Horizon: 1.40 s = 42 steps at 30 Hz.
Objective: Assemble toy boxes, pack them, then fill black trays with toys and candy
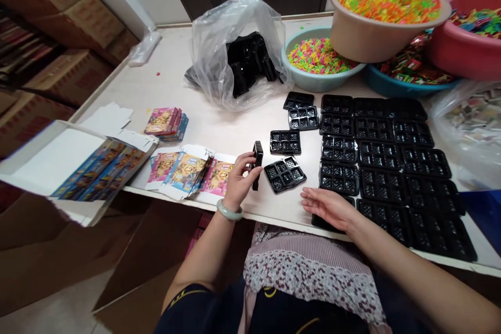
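My left hand [239, 178], with a pale green bangle on the wrist, is closed round a small stack of black plastic trays [257, 163] held on edge above the table's front. Just right of it lies a single black six-cell tray [285, 173], set askew. My right hand [327, 207] rests flat and open on the table edge, fingers stretched toward that tray, touching the near corner of a large grid of black trays [385, 167] laid side by side.
Flat printed cartons [188, 171] lie left of my hand, and more stand in a white box [58, 167]. A clear bag of black trays [242, 57] sits at the back. Basins of colourful small pieces [387, 5] stand at the back right.
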Available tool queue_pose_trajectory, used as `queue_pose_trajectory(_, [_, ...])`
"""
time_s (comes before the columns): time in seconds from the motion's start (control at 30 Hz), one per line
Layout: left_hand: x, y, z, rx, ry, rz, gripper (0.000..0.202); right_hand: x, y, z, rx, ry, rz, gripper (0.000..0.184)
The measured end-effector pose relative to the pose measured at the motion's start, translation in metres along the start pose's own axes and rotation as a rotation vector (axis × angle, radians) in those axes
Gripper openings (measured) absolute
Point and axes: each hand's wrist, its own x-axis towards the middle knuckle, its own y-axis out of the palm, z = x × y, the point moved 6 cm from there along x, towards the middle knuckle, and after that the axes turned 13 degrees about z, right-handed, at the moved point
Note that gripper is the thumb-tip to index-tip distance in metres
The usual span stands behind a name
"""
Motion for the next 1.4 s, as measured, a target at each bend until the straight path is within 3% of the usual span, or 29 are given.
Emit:
queue_pose_trajectory(0.13, [-0.001,0.006,0.0,0.287,0.071,-0.003,0.018,0.002,0.005,0.017,-0.327,-0.125,0.035,0.028])
queue_pose_trajectory(0.3, [0.023,0.017,0.013,0.592,0.017,0.076,0.029,0.018,0.004,0.058,-0.906,-0.515,-0.15,0.022])
queue_pose_trajectory(0.37, [0.022,0.037,0.01,0.639,0.049,0.165,0.032,0.024,0.002,0.06,-0.922,-0.542,-0.169,0.023])
queue_pose_trajectory(0.47, [0.004,0.086,0.002,0.641,0.152,0.449,0.026,0.027,-0.005,0.05,-0.777,-0.473,-0.161,0.03])
queue_pose_trajectory(0.57, [-0.01,0.111,0.004,0.631,0.118,0.494,0.017,0.019,-0.009,0.036,-0.582,-0.477,-0.177,0.041])
queue_pose_trajectory(0.7, [-0.01,0.105,0.009,0.567,0.083,0.499,0.023,0.009,-0.01,0.017,-0.386,-0.482,-0.199,0.051])
queue_pose_trajectory(0.83, [-0.01,0.105,0.003,0.661,0.054,0.535,0.05,0.013,-0.006,0.005,-0.303,-0.414,-0.15,0.052])
queue_pose_trajectory(0.97, [-0.007,0.123,-0.007,0.752,0.007,0.42,0.043,0.015,-0.007,0.008,-0.269,-0.455,-0.127,0.043])
queue_pose_trajectory(1.1, [-0.004,0.139,-0.005,0.737,-0.029,0.475,0.033,0.009,-0.016,0.015,-0.261,-0.498,-0.153,0.038])
queue_pose_trajectory(1.17, [-0.004,0.133,-0.005,0.634,0.001,0.455,0.031,0.007,-0.019,0.016,-0.266,-0.477,-0.18,0.041])
queue_pose_trajectory(1.27, [-0.004,0.112,-0.009,0.293,0.052,0.4,0.033,0.009,-0.014,0.014,-0.279,-0.398,-0.157,0.046])
queue_pose_trajectory(1.4, [-0.007,0.099,-0.013,-0.02,0.035,0.462,0.027,0.017,0.008,0.018,-0.321,-0.416,-0.054,0.034])
